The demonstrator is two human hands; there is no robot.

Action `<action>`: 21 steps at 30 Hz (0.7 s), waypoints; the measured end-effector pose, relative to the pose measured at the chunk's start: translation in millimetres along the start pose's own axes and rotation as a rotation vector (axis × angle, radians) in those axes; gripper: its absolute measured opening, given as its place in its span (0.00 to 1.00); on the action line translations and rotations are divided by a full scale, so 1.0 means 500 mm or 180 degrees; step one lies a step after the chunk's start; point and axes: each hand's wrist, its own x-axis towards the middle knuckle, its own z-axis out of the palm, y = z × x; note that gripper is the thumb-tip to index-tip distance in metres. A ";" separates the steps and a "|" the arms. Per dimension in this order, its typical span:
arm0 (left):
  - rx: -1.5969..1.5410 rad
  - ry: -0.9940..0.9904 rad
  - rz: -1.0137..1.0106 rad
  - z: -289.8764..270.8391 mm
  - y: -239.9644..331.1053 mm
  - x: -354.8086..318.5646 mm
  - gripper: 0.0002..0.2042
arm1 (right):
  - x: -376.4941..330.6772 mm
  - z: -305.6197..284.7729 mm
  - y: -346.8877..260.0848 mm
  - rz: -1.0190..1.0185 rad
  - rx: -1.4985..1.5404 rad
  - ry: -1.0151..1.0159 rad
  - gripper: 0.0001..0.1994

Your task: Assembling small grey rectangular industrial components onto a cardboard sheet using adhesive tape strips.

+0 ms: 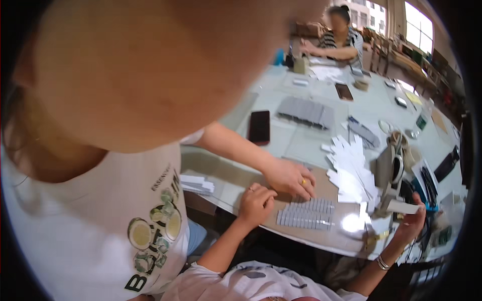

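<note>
My left hand (256,204) rests at the near table edge with its fingers curled; what they hold, if anything, is hidden. Just right of it lie two rows of small grey blocks (304,220) on a brown board (346,236). At the right, my right hand (413,221) pinches a white strip (401,206) beside a grey tape dispenser (386,168). Another person's hand (292,178), wearing a gold ring, reaches in from the left and touches the board just above the blocks.
The person leaning in at the left fills much of the view. White paper strips (351,168) are heaped beyond the blocks. Farther back lie a dark phone (259,126) and a grey block bundle (306,112). A co-worker (346,42) sits across the table.
</note>
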 end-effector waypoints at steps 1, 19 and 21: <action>0.0010 -0.0030 0.0041 0.003 -0.001 0.010 0.05 | -0.019 -0.012 -0.003 -0.0312 -0.0282 -0.0555 0.15; 0.0280 -0.0232 -0.0155 0.000 0.012 0.025 0.08 | -0.228 0.059 0.036 0.1445 -0.0734 -0.2408 0.08; 0.0271 -0.0221 -0.0175 -0.002 0.016 0.023 0.08 | -0.228 0.056 0.032 0.1471 -0.0702 -0.2412 0.08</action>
